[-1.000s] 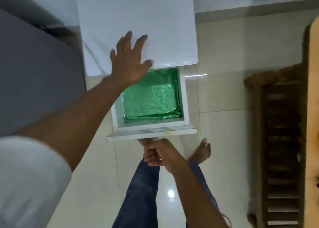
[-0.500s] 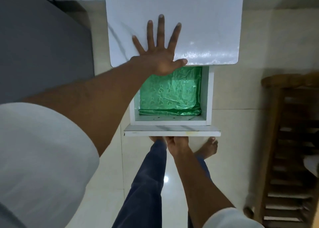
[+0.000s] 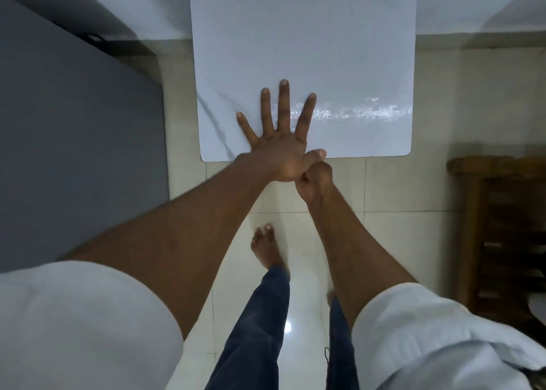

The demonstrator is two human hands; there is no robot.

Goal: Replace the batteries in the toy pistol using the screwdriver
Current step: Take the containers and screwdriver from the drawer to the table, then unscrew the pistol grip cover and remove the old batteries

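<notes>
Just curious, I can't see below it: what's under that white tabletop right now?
Nothing under the white tabletop shows from above. The left hand lies flat on top; the right hand is curled at its near edge, its fingers tucked out of sight. Around it, only floor tiles show.

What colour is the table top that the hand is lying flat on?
White, with a faint grey marble streak. The glossy rounded-corner table top shows best in the head view.
</notes>
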